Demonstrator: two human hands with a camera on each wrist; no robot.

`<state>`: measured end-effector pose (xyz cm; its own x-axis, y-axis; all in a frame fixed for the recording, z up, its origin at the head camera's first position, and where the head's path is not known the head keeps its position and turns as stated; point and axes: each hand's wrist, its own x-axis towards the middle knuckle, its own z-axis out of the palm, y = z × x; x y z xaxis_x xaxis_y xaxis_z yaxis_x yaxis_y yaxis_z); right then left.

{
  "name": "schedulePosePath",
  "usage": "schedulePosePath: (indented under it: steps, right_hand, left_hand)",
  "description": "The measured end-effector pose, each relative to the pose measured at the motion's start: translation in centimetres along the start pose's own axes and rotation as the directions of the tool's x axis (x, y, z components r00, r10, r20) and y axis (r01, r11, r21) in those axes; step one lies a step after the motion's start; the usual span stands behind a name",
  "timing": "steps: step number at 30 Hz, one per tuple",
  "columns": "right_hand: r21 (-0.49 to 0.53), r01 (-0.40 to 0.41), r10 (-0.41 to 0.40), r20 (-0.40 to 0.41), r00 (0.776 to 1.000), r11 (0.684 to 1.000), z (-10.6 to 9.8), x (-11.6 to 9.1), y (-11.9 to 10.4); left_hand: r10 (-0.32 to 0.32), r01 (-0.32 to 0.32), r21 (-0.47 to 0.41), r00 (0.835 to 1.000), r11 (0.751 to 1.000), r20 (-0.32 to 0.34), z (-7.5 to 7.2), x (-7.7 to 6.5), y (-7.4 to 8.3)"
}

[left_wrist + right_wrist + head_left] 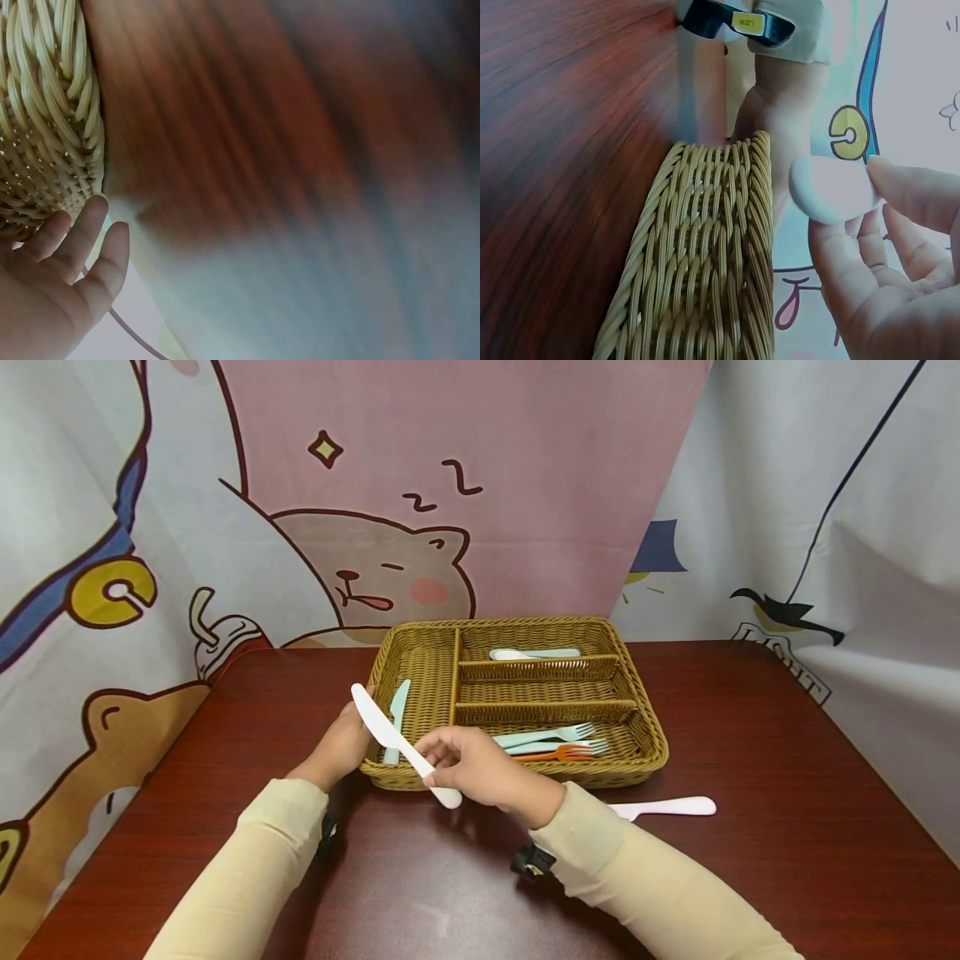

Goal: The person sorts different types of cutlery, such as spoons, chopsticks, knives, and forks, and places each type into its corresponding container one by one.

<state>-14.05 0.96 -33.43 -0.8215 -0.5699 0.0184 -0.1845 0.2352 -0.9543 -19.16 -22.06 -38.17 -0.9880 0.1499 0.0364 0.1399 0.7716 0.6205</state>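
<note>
My right hand [483, 767] pinches a white plastic knife [384, 727] by its handle, between thumb and fingers. The knife slants over the front left corner of the wicker basket [652, 747], blade up and to the left. In the right wrist view only the rounded handle end shows in the fingers. My left hand [343, 745] is at the basket's left side. The left wrist view shows its fingers [88, 229] extended beside the woven wall; whether they press on it I cannot tell. Inside the left compartment lies a pale green knife [400, 706], partly behind the white one.
Two pale green forks [555, 735] and an orange fork [566, 752] lie in the front compartment. A white utensil and a pale green one [558, 653] lie in the back compartment. Right of my right sleeve, a white-handled utensil [675, 807] rests on the table [787, 843], partly hidden.
</note>
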Motion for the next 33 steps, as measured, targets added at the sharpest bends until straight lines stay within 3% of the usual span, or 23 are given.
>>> schedulePosePath:
  steps: [3, 9, 15, 23, 33]
  right_hand:
    - [0.113, -0.047, 0.048, -0.007, 0.999, 0.993, 0.2, 0.6, -0.1]
    - [0.316, -0.139, 0.155, -0.026, 0.988, 0.939, 0.5, 2.0, -0.4]
    - [0.401, -0.164, 0.199, -0.048, 0.979, 0.901, 0.6, 3.2, -0.7]
    - [0.551, -0.204, 0.273, -0.046, 0.961, 0.81, 1.1, 4.9, -0.7]
    - [0.619, -0.213, 0.324, -0.072, 0.943, 0.756, 1.6, 6.2, -0.2]
  left_hand:
    - [-0.025, 0.025, 0.004, 1.0, 1.0, 0.001, 0.0, 0.0, 0.0]
    - [-0.078, 0.079, -0.017, 0.996, 0.997, 0.042, -0.1, -0.1, 0.1]
    - [-0.089, 0.09, -0.007, 0.994, 0.996, 0.056, -0.3, 0.0, 0.2]
    - [-0.08, 0.081, -0.016, 0.995, 0.997, 0.054, -0.4, 0.1, 0.2]
    - [-0.085, 0.086, -0.024, 0.994, 0.996, 0.064, -0.3, 0.1, 0.3]
